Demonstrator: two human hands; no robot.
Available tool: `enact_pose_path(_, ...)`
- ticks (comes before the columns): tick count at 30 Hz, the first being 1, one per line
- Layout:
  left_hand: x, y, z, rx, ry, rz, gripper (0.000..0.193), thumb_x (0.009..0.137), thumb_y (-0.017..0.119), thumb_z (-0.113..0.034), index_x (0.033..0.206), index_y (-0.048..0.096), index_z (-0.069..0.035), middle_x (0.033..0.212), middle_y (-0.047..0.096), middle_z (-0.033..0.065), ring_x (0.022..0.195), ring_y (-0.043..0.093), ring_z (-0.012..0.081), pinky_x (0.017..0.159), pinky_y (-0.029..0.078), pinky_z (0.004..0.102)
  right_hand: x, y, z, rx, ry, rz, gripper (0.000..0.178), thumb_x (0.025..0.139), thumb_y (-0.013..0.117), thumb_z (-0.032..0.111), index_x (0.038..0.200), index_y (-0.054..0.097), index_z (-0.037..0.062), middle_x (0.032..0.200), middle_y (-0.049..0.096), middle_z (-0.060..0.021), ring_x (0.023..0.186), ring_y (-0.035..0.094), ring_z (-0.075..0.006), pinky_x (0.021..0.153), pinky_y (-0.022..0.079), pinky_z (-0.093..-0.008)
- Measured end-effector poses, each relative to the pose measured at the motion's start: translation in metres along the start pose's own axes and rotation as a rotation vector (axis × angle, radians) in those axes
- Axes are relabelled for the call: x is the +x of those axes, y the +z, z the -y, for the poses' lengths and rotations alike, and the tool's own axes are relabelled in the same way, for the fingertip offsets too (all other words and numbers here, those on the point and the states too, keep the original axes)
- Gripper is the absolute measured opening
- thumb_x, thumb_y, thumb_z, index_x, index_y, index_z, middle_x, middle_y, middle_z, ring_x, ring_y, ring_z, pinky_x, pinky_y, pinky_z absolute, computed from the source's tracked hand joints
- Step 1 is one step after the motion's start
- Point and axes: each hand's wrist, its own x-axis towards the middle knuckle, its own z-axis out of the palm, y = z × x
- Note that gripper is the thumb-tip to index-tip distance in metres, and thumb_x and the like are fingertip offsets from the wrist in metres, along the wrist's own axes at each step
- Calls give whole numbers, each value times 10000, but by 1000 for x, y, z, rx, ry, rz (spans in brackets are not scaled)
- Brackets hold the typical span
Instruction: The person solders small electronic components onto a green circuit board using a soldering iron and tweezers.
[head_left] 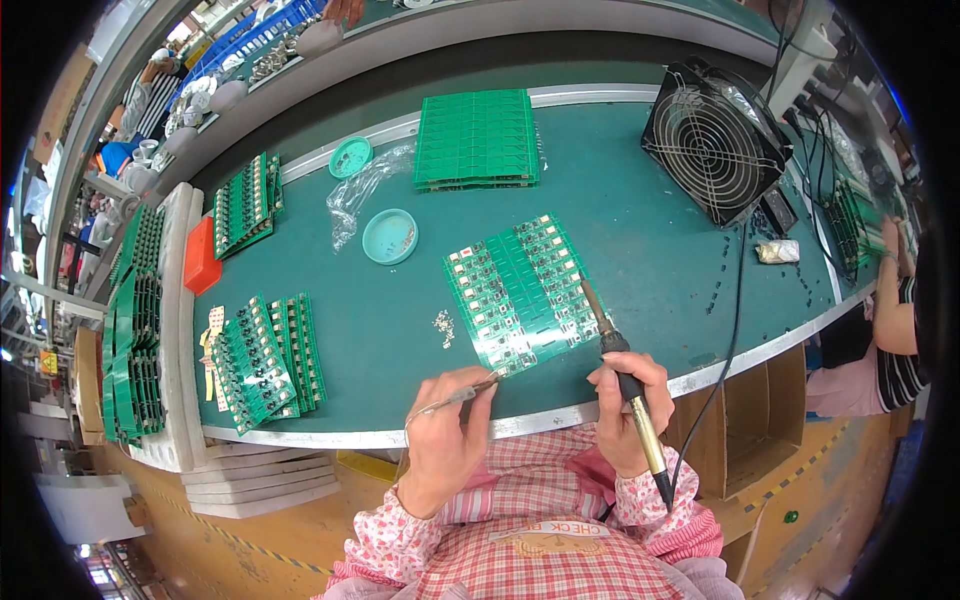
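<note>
My left hand (447, 425) is closed round a slim silver pointed tool (462, 394), whose exact kind I cannot make out. Its tip reaches the near left corner of a green circuit board panel (522, 285), which lies flat with rows of small pale components. In my right hand (630, 410) is a soldering iron (640, 420), gripped like a pen. The iron's dark tip points up and left at the panel's right edge; whether it touches is unclear. Left of the panel, tiny loose parts (444, 328) are scattered on the green mat.
A stack of green panels (476, 140) stands at the back, beside two turquoise dishes (390, 237) (351, 157). More panels (265, 360) and a red box (202, 256) are at left. A fan (715, 145) stands back right; the iron's cable (735, 310) trails right. Another person's arm (893, 300) is far right.
</note>
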Motion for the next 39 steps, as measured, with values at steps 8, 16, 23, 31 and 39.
enact_pose_path(8,-1,2,0,5,2,-28,170,862,684,43,1018,665,-21,990,714,118,867,673,280,765,522,349,-16,-15,10,286,100,16,157,990,609,197,1027,588,46,648,691,-64,575,658,-158,549,504,-284)
enact_pose_path(16,0,2,0,7,17,-30,164,866,686,27,1022,665,-21,990,712,117,858,670,291,753,521,360,-15,-19,15,420,-72,145,155,951,635,127,1070,558,64,755,747,-59,600,686,-190,557,546,-313)
enact_pose_path(23,0,1,0,22,24,-30,155,875,689,4,1025,668,-28,991,711,109,854,669,295,747,521,368,-14,-17,17,413,-50,178,142,954,628,118,1074,568,74,791,756,-62,636,709,-202,583,554,-316)
enact_pose_path(31,0,1,-1,22,18,-23,153,876,691,-1,1024,668,-31,992,708,110,854,669,301,746,519,374,-12,-16,18,418,-62,186,147,967,627,139,1074,570,57,795,755,-71,637,709,-198,590,555,-314)
enact_pose_path(39,-1,1,0,19,7,-29,154,873,691,2,1021,666,-29,992,709,111,859,668,304,752,518,376,-10,-14,17,388,-70,186,102,954,625,115,1016,602,38,723,728,-67,574,677,-187,552,540,-309)
